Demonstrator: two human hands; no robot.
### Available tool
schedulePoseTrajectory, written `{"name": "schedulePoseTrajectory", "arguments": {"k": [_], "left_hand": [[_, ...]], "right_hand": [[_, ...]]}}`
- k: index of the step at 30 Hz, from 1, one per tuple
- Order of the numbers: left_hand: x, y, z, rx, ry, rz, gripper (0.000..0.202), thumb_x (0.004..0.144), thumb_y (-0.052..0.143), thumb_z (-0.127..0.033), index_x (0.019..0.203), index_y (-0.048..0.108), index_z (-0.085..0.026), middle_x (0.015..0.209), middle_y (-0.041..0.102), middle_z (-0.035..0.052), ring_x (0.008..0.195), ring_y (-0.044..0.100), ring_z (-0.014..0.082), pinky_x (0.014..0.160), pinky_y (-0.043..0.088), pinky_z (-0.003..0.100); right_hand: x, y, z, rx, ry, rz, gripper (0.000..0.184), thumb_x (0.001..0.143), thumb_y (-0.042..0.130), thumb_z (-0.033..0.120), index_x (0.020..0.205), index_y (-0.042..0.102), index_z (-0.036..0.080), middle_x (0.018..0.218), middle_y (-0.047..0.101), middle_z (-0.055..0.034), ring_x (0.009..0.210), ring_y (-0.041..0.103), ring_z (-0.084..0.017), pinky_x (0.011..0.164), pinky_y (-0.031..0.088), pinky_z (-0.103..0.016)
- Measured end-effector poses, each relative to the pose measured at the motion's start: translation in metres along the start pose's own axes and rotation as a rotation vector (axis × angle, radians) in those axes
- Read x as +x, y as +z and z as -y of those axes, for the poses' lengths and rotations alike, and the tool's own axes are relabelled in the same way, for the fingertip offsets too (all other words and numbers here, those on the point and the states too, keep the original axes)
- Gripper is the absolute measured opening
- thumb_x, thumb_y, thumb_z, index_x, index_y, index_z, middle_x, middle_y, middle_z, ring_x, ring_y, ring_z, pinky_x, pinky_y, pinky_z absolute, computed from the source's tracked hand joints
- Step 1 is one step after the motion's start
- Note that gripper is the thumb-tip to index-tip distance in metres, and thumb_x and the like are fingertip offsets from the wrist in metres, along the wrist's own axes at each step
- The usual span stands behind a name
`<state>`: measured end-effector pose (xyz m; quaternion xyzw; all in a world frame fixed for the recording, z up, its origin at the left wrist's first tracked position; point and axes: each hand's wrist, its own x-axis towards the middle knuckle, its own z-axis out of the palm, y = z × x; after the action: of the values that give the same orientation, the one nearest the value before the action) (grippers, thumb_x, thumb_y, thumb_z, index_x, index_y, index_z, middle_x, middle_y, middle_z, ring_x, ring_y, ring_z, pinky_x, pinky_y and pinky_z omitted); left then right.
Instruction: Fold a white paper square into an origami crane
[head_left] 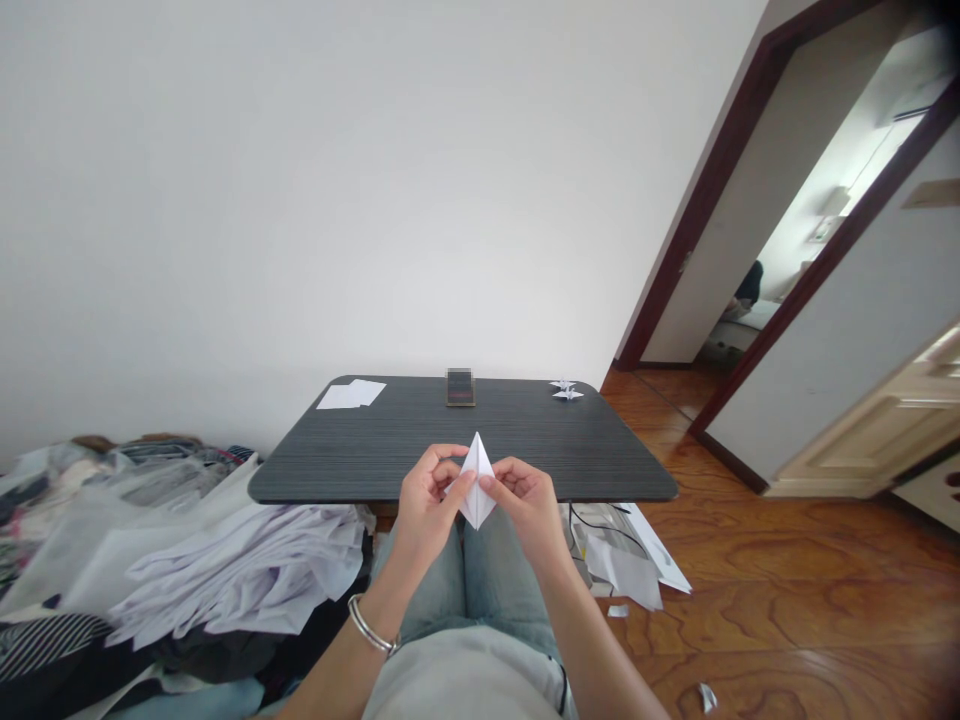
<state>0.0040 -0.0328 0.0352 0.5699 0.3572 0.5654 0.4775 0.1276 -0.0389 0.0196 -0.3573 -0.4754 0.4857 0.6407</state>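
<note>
Closest to me is the lap in pale jeans, with a silver bracelet on the left wrist. Just above the knees, both hands meet on a white folded paper, a kite-like shape with its sharp tip pointing up. My left hand has its fingers curled in, pinching the paper's left edge between thumb and forefinger. My right hand does the same on the right edge, closed down tight on the fold. The paper hangs in the air in front of the near edge of the dark table, not touching it. Along the table's far edge I see flat white sheets on the left, a phone in the middle and two small paper cranes on the right. Crumpled paper is heaped on the floor to the left.
</note>
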Motion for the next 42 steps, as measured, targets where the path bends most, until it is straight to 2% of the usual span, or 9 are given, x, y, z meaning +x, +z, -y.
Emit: {"name": "schedulePoseTrajectory", "arguments": {"k": [4, 11, 14, 17, 21, 27, 31, 34, 42], "left_hand": [[0.0, 0.001, 0.001, 0.039, -0.012, 0.012, 0.03, 0.074, 0.062, -0.037, 0.092, 0.054, -0.014, 0.052, 0.048, -0.0057, 0.048, 0.043, 0.0083, 0.048, 0.033, 0.019], [-0.002, 0.002, -0.001, 0.012, -0.018, 0.003, 0.03, 0.077, 0.056, -0.04, 0.092, 0.057, -0.014, 0.053, 0.051, -0.0041, 0.046, 0.041, 0.008, 0.045, 0.03, 0.019], [-0.002, 0.002, -0.003, 0.011, -0.018, -0.006, 0.026, 0.077, 0.057, -0.039, 0.081, 0.058, -0.013, 0.055, 0.052, -0.0028, 0.048, 0.042, 0.0081, 0.046, 0.03, 0.019], [-0.001, 0.002, -0.004, 0.022, -0.034, 0.001, 0.025, 0.075, 0.06, -0.038, 0.069, 0.054, -0.014, 0.049, 0.046, -0.005, 0.045, 0.037, 0.0065, 0.045, 0.027, 0.018], [0.0, 0.004, -0.002, 0.024, -0.043, -0.015, 0.027, 0.074, 0.061, -0.038, 0.066, 0.05, -0.014, 0.046, 0.042, -0.0065, 0.043, 0.034, 0.0057, 0.044, 0.025, 0.018], [-0.001, 0.003, -0.001, 0.051, -0.027, -0.027, 0.028, 0.074, 0.06, -0.041, 0.069, 0.053, -0.014, 0.046, 0.042, -0.0066, 0.043, 0.035, 0.0062, 0.044, 0.025, 0.018], [-0.001, 0.002, 0.003, -0.007, -0.049, 0.031, 0.029, 0.074, 0.061, -0.039, 0.086, 0.053, -0.014, 0.052, 0.047, -0.0057, 0.047, 0.04, 0.0073, 0.046, 0.03, 0.018], [-0.001, 0.002, 0.006, -0.01, -0.051, 0.057, 0.033, 0.073, 0.063, -0.038, 0.095, 0.051, -0.015, 0.051, 0.043, -0.0076, 0.047, 0.039, 0.0075, 0.047, 0.031, 0.018], [0.0, 0.002, 0.006, 0.031, -0.015, 0.058, 0.03, 0.077, 0.059, -0.037, 0.095, 0.05, -0.015, 0.05, 0.036, -0.009, 0.046, 0.035, 0.0068, 0.047, 0.029, 0.018]], "right_hand": [[0.0, 0.0, 0.001, -0.009, 0.019, -0.008, 0.025, 0.066, 0.071, 0.036, 0.061, 0.058, 0.015, 0.049, 0.053, 0.0031, 0.043, 0.042, -0.008, 0.042, 0.033, -0.02], [-0.001, -0.001, 0.001, -0.019, 0.011, 0.004, 0.026, 0.068, 0.07, 0.036, 0.06, 0.055, 0.016, 0.05, 0.051, 0.0036, 0.043, 0.041, -0.008, 0.042, 0.033, -0.02], [-0.002, -0.002, 0.002, -0.048, 0.018, 0.019, 0.026, 0.068, 0.07, 0.035, 0.059, 0.054, 0.016, 0.05, 0.05, 0.0041, 0.044, 0.041, -0.008, 0.042, 0.033, -0.02], [-0.001, -0.003, 0.003, -0.067, 0.013, 0.029, 0.026, 0.068, 0.07, 0.033, 0.059, 0.052, 0.016, 0.05, 0.048, 0.0048, 0.045, 0.04, -0.008, 0.044, 0.031, -0.02], [-0.001, -0.004, 0.003, -0.068, 0.016, 0.052, 0.025, 0.068, 0.07, 0.032, 0.06, 0.052, 0.016, 0.052, 0.049, 0.0044, 0.046, 0.039, -0.008, 0.045, 0.031, -0.02], [0.0, -0.002, 0.0, -0.054, 0.013, 0.014, 0.028, 0.069, 0.068, 0.038, 0.059, 0.052, 0.017, 0.049, 0.047, 0.0046, 0.044, 0.037, -0.008, 0.042, 0.029, -0.02], [-0.001, -0.002, -0.001, -0.067, 0.01, 0.0, 0.029, 0.069, 0.067, 0.039, 0.059, 0.051, 0.017, 0.048, 0.046, 0.0048, 0.042, 0.036, -0.007, 0.041, 0.028, -0.02], [0.0, -0.002, -0.002, -0.061, 0.003, 0.0, 0.029, 0.07, 0.066, 0.038, 0.058, 0.05, 0.017, 0.048, 0.046, 0.0051, 0.042, 0.036, -0.007, 0.042, 0.028, -0.02], [0.0, -0.003, -0.002, -0.039, -0.02, 0.028, 0.027, 0.072, 0.066, 0.037, 0.061, 0.051, 0.017, 0.051, 0.046, 0.0051, 0.045, 0.037, -0.008, 0.044, 0.028, -0.02]]}}
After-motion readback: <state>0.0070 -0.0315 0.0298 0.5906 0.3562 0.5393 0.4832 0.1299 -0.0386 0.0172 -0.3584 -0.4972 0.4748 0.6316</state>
